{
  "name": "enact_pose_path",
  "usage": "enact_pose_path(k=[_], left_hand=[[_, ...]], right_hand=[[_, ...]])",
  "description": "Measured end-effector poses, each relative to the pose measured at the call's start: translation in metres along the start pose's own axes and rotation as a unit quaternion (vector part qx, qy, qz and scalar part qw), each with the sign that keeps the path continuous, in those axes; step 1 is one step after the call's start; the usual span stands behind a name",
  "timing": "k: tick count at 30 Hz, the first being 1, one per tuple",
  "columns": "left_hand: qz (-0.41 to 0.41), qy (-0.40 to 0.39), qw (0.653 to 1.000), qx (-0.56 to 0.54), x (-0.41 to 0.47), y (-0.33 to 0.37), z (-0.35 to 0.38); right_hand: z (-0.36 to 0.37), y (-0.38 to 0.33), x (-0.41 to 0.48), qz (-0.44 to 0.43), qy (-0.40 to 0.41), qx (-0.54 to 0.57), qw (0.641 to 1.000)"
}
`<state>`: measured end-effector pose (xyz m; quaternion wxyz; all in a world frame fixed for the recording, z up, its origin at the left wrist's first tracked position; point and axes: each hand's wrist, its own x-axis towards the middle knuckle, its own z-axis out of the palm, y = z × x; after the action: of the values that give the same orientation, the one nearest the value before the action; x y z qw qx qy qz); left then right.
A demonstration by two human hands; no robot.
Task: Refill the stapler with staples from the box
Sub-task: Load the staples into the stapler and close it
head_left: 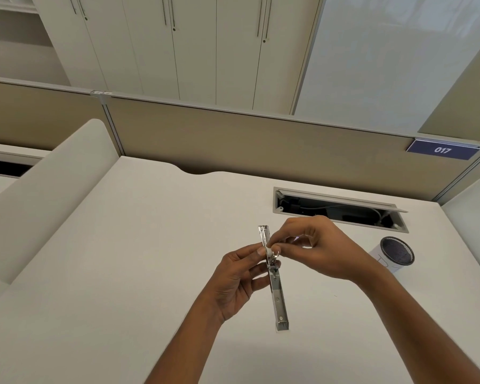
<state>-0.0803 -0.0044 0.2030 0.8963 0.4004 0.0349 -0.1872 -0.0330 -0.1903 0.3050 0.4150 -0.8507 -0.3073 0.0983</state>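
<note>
A long silver metal stapler (278,297), opened out into a narrow channel, is held above the white desk (122,273), its length running from top to bottom of the view. My left hand (237,278) grips it around the middle from the left. My right hand (319,246) comes in from the right and pinches a small pale part at the stapler's middle between thumb and fingertips. The staple box is not in view.
A white cylinder with a dark mesh top (393,253) stands on the desk to the right of my hands. Behind them is an open cable hatch (341,209) with wires inside. A beige partition (233,139) closes the desk's far edge.
</note>
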Motion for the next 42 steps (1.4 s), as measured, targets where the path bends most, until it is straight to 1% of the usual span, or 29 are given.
enact_pose_path(k=[2, 5, 14, 20, 22, 28, 33, 39, 42], left_hand=[[0.0, 0.003, 1.0, -0.002, 0.0, 0.001, 0.0], [-0.003, 0.007, 1.0, 0.004, -0.001, 0.0, 0.001], [-0.014, 0.008, 1.0, 0.01, -0.001, -0.006, 0.004], [-0.015, 0.005, 1.0, 0.005, -0.001, -0.008, 0.003], [-0.015, 0.003, 1.0, 0.004, 0.0, -0.008, 0.003], [-0.014, 0.004, 1.0, 0.005, 0.002, -0.008, 0.001], [-0.009, 0.011, 1.0, -0.008, 0.003, -0.008, -0.001], [-0.01, 0.02, 1.0, -0.017, 0.004, -0.005, -0.001], [-0.015, 0.027, 0.999, -0.032, 0.004, -0.006, -0.002]], right_hand=[[0.0, 0.0, -0.001, 0.006, -0.006, 0.021, 1.0], [-0.001, 0.002, -0.001, 0.013, -0.009, 0.021, 1.0], [-0.005, 0.006, 0.006, 0.043, -0.055, -0.037, 0.997], [-0.003, 0.008, 0.01, 0.043, -0.054, -0.069, 0.995], [-0.002, 0.009, 0.011, 0.045, -0.049, -0.071, 0.995], [0.001, 0.009, 0.013, 0.046, 0.001, -0.077, 0.996], [0.009, 0.009, 0.011, 0.035, 0.021, -0.123, 0.992], [0.012, 0.013, 0.008, 0.057, 0.049, -0.066, 0.995], [0.013, 0.017, 0.006, 0.06, 0.067, -0.056, 0.994]])
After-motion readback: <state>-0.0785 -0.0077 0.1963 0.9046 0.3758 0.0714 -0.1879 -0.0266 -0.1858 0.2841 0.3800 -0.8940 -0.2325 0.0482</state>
